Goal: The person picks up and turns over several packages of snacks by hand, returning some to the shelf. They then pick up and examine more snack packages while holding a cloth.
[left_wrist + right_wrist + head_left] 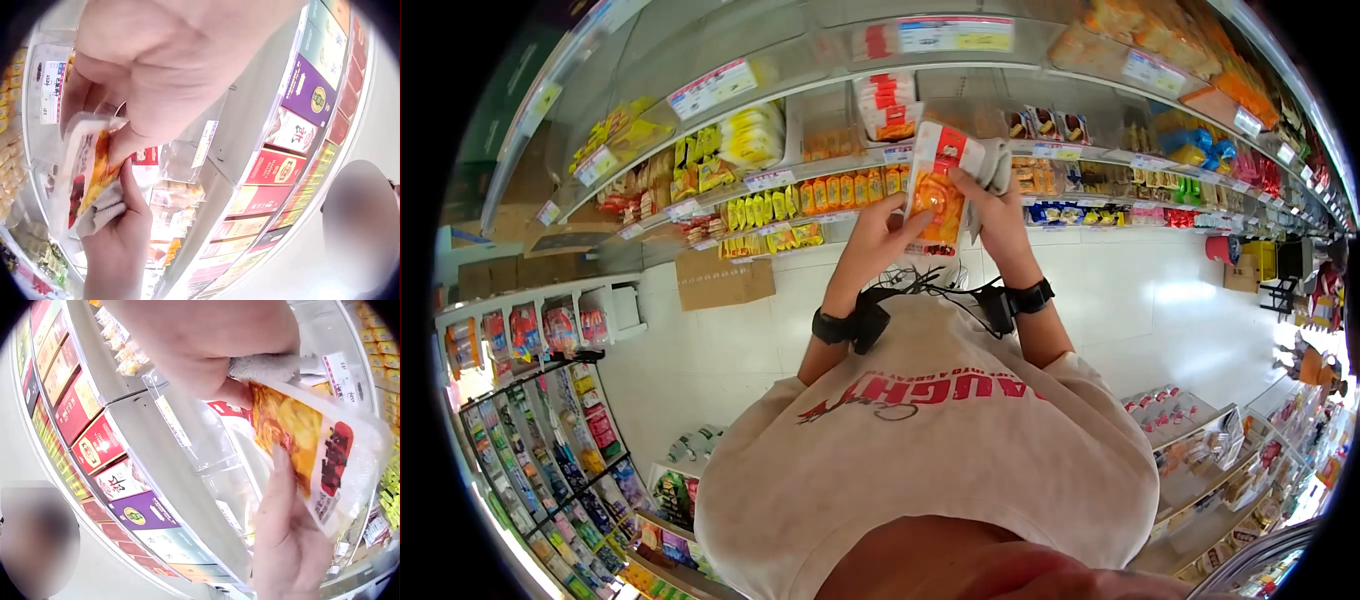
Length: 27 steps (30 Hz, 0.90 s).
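A flat plastic food packet (948,200) with a white and red label and a picture of orange food is held up between both hands in the head view. My left hand (878,238) grips its left side, thumb lying across the printed front, as the right wrist view also shows. At the opposite edge, my right hand (1000,215) pinches the packet with the thumb in front. A grey cloth (265,367) is bunched in the right hand against the packet's edge. Similar white and red packets (887,105) stand on the shelf just behind.
Shelves (820,160) of packaged snacks with price tags curve across the front. A cardboard box (723,278) lies on the floor at left. Boxed goods (275,169) line a shelf beside the hands. Cables (920,282) hang between the wrist straps. Further people are at the far right.
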Each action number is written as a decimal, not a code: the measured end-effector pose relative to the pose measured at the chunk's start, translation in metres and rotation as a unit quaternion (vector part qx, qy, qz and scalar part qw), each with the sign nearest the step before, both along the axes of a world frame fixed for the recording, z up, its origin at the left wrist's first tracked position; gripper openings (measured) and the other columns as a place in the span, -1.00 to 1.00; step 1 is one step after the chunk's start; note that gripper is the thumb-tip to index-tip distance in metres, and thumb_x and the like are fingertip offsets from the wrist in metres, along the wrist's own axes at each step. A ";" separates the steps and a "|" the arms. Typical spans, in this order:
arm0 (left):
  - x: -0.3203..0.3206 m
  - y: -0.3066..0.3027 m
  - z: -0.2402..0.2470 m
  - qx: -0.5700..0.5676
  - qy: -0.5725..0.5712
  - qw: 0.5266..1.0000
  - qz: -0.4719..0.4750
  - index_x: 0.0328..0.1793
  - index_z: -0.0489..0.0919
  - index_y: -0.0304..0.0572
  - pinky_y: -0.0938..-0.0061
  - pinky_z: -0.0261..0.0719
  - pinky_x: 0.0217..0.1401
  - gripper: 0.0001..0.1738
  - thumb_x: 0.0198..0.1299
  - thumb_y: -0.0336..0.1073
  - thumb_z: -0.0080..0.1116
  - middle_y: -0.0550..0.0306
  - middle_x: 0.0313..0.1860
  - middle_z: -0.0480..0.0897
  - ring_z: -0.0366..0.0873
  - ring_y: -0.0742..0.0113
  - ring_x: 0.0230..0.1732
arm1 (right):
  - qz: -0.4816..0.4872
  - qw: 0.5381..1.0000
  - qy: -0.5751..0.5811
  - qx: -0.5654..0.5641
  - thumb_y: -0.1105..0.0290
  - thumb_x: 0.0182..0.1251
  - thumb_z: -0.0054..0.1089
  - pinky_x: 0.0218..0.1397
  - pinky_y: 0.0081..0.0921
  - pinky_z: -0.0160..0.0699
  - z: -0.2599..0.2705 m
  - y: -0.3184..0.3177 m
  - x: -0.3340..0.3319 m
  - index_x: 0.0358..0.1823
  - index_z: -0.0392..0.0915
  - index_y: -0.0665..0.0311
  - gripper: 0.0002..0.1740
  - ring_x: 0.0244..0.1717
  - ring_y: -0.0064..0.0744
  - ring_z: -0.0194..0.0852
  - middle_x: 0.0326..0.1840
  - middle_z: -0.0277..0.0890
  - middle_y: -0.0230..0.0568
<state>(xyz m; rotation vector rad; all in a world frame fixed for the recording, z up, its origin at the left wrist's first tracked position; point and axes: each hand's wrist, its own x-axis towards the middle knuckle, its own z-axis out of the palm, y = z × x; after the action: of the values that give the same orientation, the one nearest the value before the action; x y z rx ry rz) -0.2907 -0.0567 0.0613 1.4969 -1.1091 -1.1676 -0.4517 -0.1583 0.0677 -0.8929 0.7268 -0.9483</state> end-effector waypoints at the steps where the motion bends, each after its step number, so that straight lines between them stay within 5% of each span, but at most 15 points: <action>1: 0.000 0.001 0.001 -0.039 0.051 0.997 0.031 0.00 0.64 -0.41 0.62 0.48 -0.46 -0.72 0.35 -0.30 0.32 0.19 -0.42 0.69 0.59 0.62 -0.44 | -0.003 1.000 0.011 -0.018 0.44 0.36 0.37 -0.06 -0.60 0.55 0.005 0.001 0.007 -0.01 0.65 0.32 -0.78 -0.13 -0.64 0.59 -0.13 0.68 -0.38; 3: 0.011 0.003 -0.002 -0.047 0.080 0.994 0.050 -0.02 0.65 -0.40 0.63 0.47 -0.46 -0.72 0.35 -0.29 0.33 0.19 -0.43 0.69 0.58 0.62 -0.45 | -0.016 0.995 0.071 -0.065 0.36 0.41 0.34 -0.08 -0.61 0.55 0.006 0.001 0.019 0.00 0.63 0.32 -0.76 -0.14 -0.65 0.58 -0.13 0.67 -0.41; 6: 0.027 0.014 -0.002 -0.036 0.081 0.992 0.088 -0.04 0.68 -0.40 0.65 0.43 -0.48 -0.72 0.34 -0.26 0.34 0.19 -0.45 0.69 0.56 0.63 -0.46 | -0.083 0.994 0.041 0.058 0.26 0.48 0.28 -0.05 -0.61 0.53 0.005 0.004 0.029 0.12 0.57 0.32 -0.66 -0.05 -0.65 0.55 -0.01 0.64 -0.36; 7: 0.033 0.015 -0.003 -0.039 0.074 0.992 0.098 -0.03 0.69 -0.39 0.65 0.42 -0.49 -0.71 0.34 -0.25 0.34 0.19 -0.45 0.69 0.55 0.63 -0.47 | -0.098 0.989 0.078 0.073 0.19 0.54 0.18 0.13 -0.51 0.49 0.001 0.005 0.030 0.31 0.43 0.37 -0.52 0.11 -0.54 0.49 0.17 0.55 -0.23; 10: 0.041 0.013 -0.021 -0.071 0.081 0.988 0.108 -0.03 0.69 -0.42 0.63 0.37 -0.48 -0.70 0.39 -0.23 0.29 0.24 -0.47 0.65 0.47 0.63 -0.48 | -0.167 0.951 0.224 -0.135 0.25 0.59 0.09 0.36 -0.40 0.37 -0.013 0.011 0.033 0.41 0.31 0.43 -0.48 0.29 -0.40 0.38 0.33 0.43 -0.12; 15: 0.050 0.003 -0.032 -0.034 0.081 0.995 0.039 -0.02 0.67 -0.39 0.60 0.37 -0.42 -0.69 0.46 -0.21 0.16 0.35 -0.43 0.60 0.43 0.68 -0.40 | 0.038 0.850 0.329 -0.410 0.48 0.45 0.08 0.57 -0.13 0.12 0.002 0.037 0.041 0.46 0.33 0.30 -0.45 0.57 0.23 0.13 0.54 0.18 0.34; 18: 0.043 -0.017 -0.024 -0.046 0.086 0.995 0.022 -0.06 0.64 -0.39 0.56 0.38 -0.37 -0.69 0.50 -0.22 0.10 0.33 -0.46 0.55 0.40 0.65 -0.38 | 0.077 0.780 0.412 -0.464 0.49 0.52 0.03 0.53 -0.23 0.25 -0.005 0.044 0.046 0.48 0.30 0.32 -0.48 0.61 0.14 0.10 0.60 0.11 0.21; 19: 0.042 -0.024 -0.022 -0.061 0.094 0.994 0.018 -0.09 0.62 -0.41 0.52 0.39 -0.38 -0.68 0.51 -0.23 0.06 0.29 -0.48 0.55 0.40 0.62 -0.40 | 0.080 0.804 0.404 -0.429 0.44 0.51 0.09 0.48 -0.18 0.36 -0.002 0.040 0.044 0.47 0.33 0.29 -0.47 0.62 0.19 0.06 0.63 0.05 0.22; 20: 0.040 -0.030 -0.020 -0.075 0.100 0.992 0.015 -0.12 0.59 -0.43 0.49 0.40 -0.38 -0.67 0.52 -0.24 0.02 0.25 -0.49 0.55 0.40 0.58 -0.42 | 0.089 0.828 0.389 -0.393 0.35 0.38 0.29 0.53 -0.03 0.20 0.002 0.036 0.040 0.49 0.32 0.23 -0.34 0.58 0.36 0.03 0.60 0.03 0.36; 22: 0.035 -0.039 -0.018 -0.087 0.109 0.990 0.018 -0.11 0.58 -0.44 0.49 0.40 -0.35 -0.66 0.54 -0.23 -0.01 0.23 -0.48 0.56 0.40 0.57 -0.42 | 0.110 0.838 0.386 -0.370 0.28 0.28 0.43 0.50 -0.02 0.27 0.022 0.030 0.034 0.50 0.31 0.20 -0.23 0.59 0.33 0.05 0.61 0.03 0.32; 27: 0.024 -0.062 -0.021 -0.059 0.079 0.995 -0.010 -0.08 0.60 -0.38 0.55 0.44 -0.26 -0.61 0.55 -0.12 0.00 0.28 -0.34 0.59 0.45 0.59 -0.33 | 0.137 0.796 0.422 -0.411 0.35 0.22 0.46 0.43 -0.08 0.41 0.033 0.008 0.003 0.50 0.33 0.10 -0.21 0.51 0.30 0.20 0.64 0.05 0.20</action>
<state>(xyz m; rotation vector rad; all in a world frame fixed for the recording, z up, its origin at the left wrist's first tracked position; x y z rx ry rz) -0.2667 -0.1186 0.0404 1.2840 -1.0680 -1.1909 -0.4487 -0.1503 0.1010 -2.2223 0.8853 -0.5405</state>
